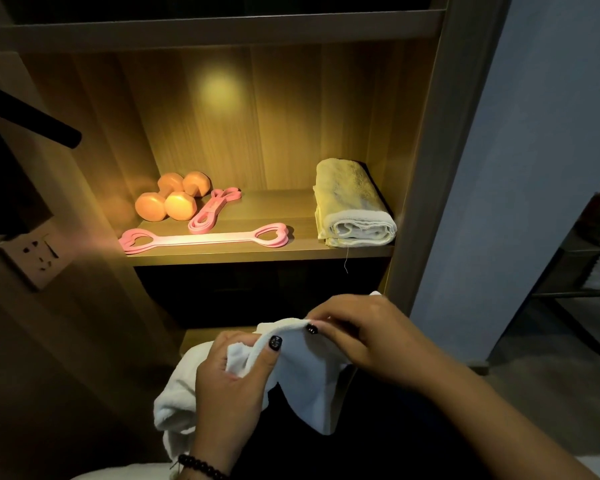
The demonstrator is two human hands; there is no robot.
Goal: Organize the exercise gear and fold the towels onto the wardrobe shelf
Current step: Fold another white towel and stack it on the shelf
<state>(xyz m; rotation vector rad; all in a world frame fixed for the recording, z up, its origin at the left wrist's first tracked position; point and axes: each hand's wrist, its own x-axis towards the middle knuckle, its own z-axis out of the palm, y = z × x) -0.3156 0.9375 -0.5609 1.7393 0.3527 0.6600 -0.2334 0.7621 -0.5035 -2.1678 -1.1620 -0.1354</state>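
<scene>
A: Head view, lit wardrobe shelf [257, 252] at twelve o'clock. What sits on it?

B: Two orange dumbbells [172, 200] at ten o'clock, a folded pink band [212, 211] just beside them, a long pink stretch band [205, 238] along the front edge. A folded towel [354, 206] lies at two o'clock, well apart from the bands.

A: And the hands?

B: At six o'clock, below the shelf. The left hand [227, 379] grips a white towel [309, 368], thumb curled over its hem; the right hand [357, 332] pinches the same hem beside it. The cloth hangs crumpled.

A: Anything nearby?

B: A wall socket [32, 254] at nine o'clock, a dark rod [32, 116] above it.
</scene>
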